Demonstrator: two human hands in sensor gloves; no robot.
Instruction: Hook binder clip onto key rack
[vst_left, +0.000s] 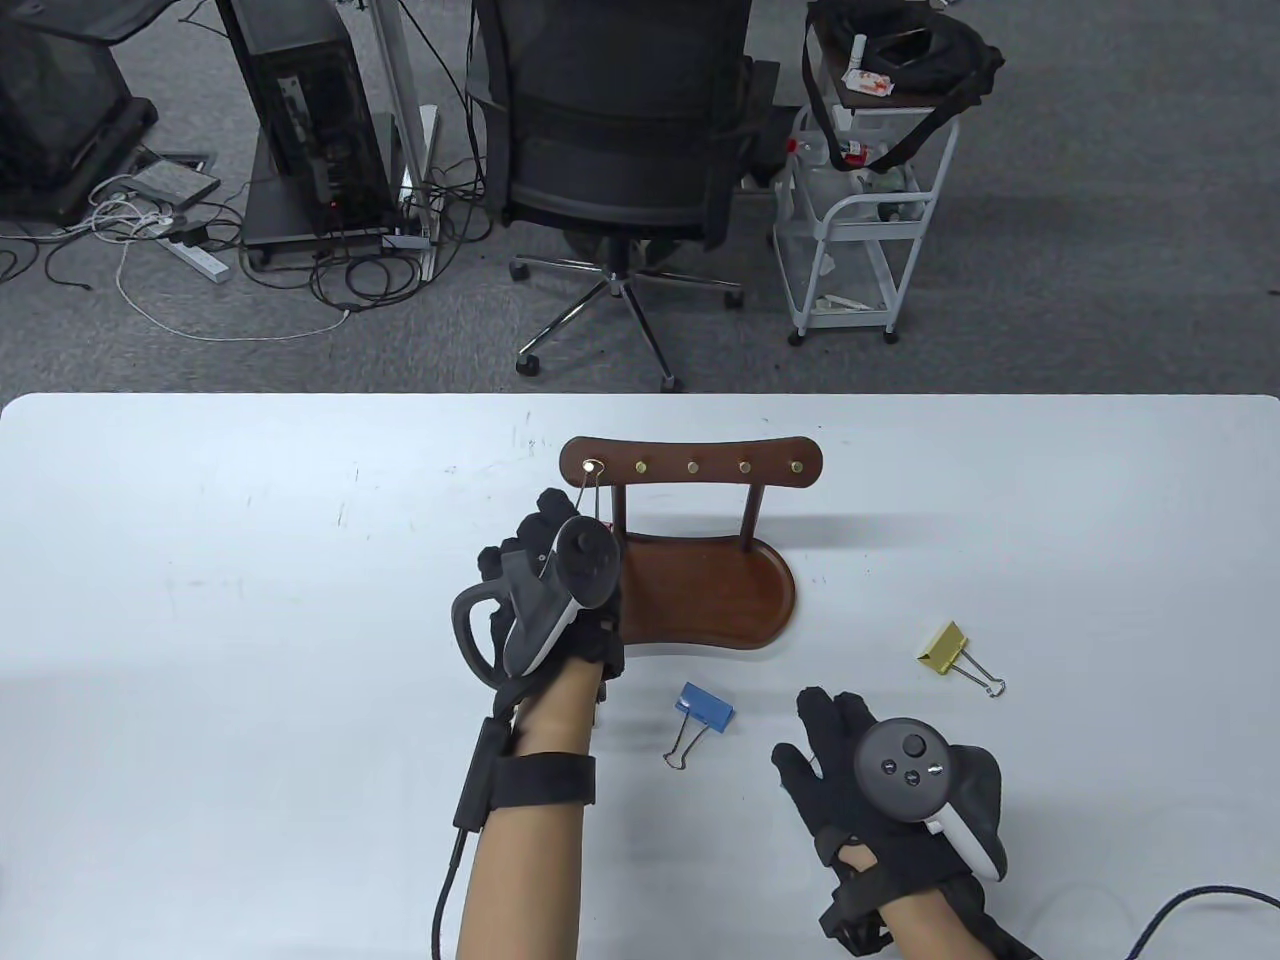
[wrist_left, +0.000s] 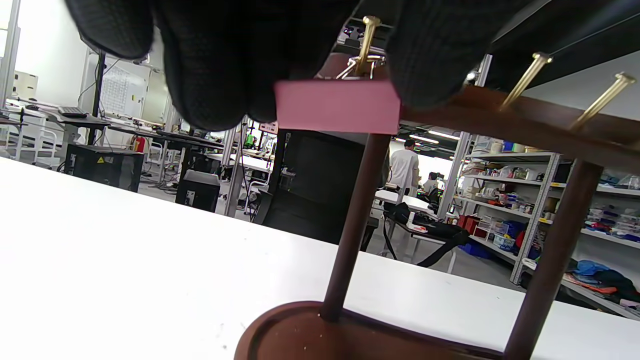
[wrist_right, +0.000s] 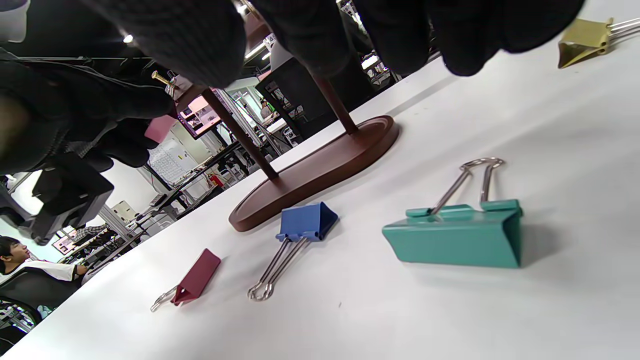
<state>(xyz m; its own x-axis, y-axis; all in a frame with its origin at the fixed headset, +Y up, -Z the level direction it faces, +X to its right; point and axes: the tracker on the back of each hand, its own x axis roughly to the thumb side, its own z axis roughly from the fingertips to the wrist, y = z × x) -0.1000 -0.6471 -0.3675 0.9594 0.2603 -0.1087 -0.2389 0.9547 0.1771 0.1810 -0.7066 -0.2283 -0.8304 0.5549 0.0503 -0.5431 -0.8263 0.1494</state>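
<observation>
A dark brown wooden key rack (vst_left: 700, 590) with a kidney-shaped base, two posts and a curved top bar carrying five brass pegs stands near the middle of the white desk (vst_left: 200, 600), toward its far edge. The left hand (vst_left: 555, 590) in a black sensor glove is raised at the rack's left end and grasps a pink binder clip (wrist_left: 337, 106) between its fingers (wrist_left: 210, 60). The clip's wire loop sits over the leftmost brass peg (vst_left: 592, 467), and the pink body hangs just below the top bar, beside the left post.

The right hand (vst_left: 880, 790), also gloved, rests palm down near the desk's near edge, fingers spread and released, grasping nothing. Under it, seen from the right wrist view, lies a teal binder clip (wrist_right: 457, 237). A blue binder clip (vst_left: 703, 712) lies between the two hands, just off the rack's base. A gold binder clip (vst_left: 955, 655) lies to the right of the rack, well apart from it. A dark red binder clip (wrist_right: 192, 280) lies near the blue one.
</observation>
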